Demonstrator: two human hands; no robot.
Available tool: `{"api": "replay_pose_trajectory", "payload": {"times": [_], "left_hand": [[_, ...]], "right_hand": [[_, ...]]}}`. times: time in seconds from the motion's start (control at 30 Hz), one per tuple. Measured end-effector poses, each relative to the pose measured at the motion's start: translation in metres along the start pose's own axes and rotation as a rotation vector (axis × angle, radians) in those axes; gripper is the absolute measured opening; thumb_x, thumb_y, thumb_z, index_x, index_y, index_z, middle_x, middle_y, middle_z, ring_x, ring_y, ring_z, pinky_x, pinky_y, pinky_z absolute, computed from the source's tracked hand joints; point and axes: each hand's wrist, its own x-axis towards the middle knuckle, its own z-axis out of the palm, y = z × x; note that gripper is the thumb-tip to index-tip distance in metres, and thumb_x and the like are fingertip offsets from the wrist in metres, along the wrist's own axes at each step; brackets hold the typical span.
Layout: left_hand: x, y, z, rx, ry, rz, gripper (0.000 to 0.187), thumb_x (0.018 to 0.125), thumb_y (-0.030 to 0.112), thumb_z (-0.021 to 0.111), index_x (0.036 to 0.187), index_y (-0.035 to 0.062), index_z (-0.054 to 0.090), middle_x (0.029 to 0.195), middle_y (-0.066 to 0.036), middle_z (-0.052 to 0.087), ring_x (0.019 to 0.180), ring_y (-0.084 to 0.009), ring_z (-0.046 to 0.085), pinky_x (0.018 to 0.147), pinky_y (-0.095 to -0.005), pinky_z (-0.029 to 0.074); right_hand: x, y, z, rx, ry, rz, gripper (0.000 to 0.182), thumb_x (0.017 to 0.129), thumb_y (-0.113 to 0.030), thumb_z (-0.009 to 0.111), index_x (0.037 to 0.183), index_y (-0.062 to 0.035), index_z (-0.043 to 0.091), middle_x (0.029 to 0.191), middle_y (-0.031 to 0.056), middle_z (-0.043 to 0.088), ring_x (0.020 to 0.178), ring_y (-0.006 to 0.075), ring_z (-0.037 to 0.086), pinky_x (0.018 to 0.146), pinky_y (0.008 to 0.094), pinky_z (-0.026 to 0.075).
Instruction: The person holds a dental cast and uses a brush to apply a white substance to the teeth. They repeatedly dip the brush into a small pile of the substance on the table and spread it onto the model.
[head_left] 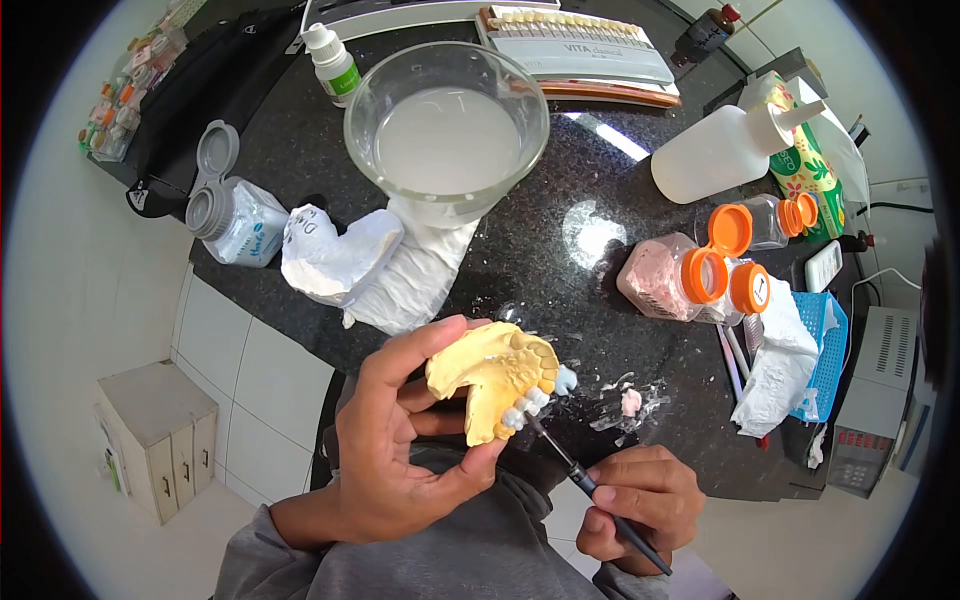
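My left hand (400,440) grips a yellow plaster dental model (490,375), with the fingers behind it and the thumb at its lower edge. White tooth crowns (525,407) sit along the model's right side, and a pale blue piece (566,380) sticks out there too. Between the fingertips of my right hand (645,500) is a slim black-handled tool (610,507), held like a pen. Its thin tip meets the white crowns; its exact shape is too small to make out. A small pink lump (631,402) lies amid smears on the dark counter to the right of the model.
On the counter (540,260) stand a glass bowl (365,150) of cloudy liquid, a white plaster model (340,255) on a cloth (415,285), and a jar of pink powder (655,275). A white squeeze bottle (705,155) and a VITA shade guide (580,60) are farther back.
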Motion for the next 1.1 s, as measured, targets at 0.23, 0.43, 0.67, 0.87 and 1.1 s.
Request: {"api": "replay_pose_trajectory", "payload": {"times": [0.23,0.43,0.67,0.87,1.1], "left_hand": [[0.001,-0.001,0.001,0.012,0.000,0.015,0.073,0.072,-0.008,0.068,0.132,-0.0051,0.027,0.130,-0.025,0.042,0.117,-0.0291,0.051,0.090,-0.0345,0.052],[0.001,0.001,-0.002,-0.076,0.004,-0.036,0.071,0.073,-0.011,0.065,0.133,-0.0045,0.027,0.131,-0.023,0.042,0.116,-0.0276,0.052,0.090,-0.0329,0.051],[-0.005,0.002,-0.009,-0.230,0.004,-0.049,0.070,0.075,-0.012,0.062,0.134,-0.0024,0.026,0.132,-0.022,0.040,0.117,-0.0264,0.051,0.094,-0.0334,0.049],[-0.020,0.003,-0.027,-0.218,0.049,0.002,0.073,0.074,-0.010,0.064,0.134,-0.0009,0.024,0.134,-0.024,0.040,0.120,-0.0269,0.049,0.096,-0.0356,0.048],[-0.023,0.003,-0.038,-0.201,0.133,0.015,0.075,0.072,-0.008,0.065,0.134,-0.0015,0.024,0.135,-0.024,0.039,0.120,-0.0267,0.048,0.096,-0.0357,0.047]], "right_hand": [[-0.002,0.002,0.000,0.010,0.004,-0.023,0.024,0.060,0.001,0.070,0.084,0.0002,0.063,0.072,0.0119,0.062,0.060,0.0215,0.064,0.049,0.0266,0.053],[-0.013,-0.003,-0.002,0.027,0.284,0.110,0.021,0.076,-0.004,0.069,0.095,-0.0042,0.060,0.084,0.0113,0.053,0.063,0.0198,0.062,0.053,0.0253,0.051],[0.053,-0.022,-0.016,-0.201,0.221,-0.047,0.031,0.091,-0.036,0.056,0.093,-0.0055,0.050,0.076,0.0061,0.042,0.056,0.0112,0.045,0.044,0.0178,0.035],[0.139,-0.025,-0.007,-0.366,-0.014,-0.220,0.023,0.092,-0.019,0.056,0.097,0.0041,0.056,0.082,0.0068,0.054,0.060,0.0060,0.046,0.051,0.0167,0.033],[0.172,-0.017,0.021,-0.534,-0.251,-0.047,0.012,0.088,-0.009,0.061,0.090,0.0025,0.060,0.089,0.0054,0.060,0.071,0.0065,0.052,0.056,0.0184,0.038]]}}
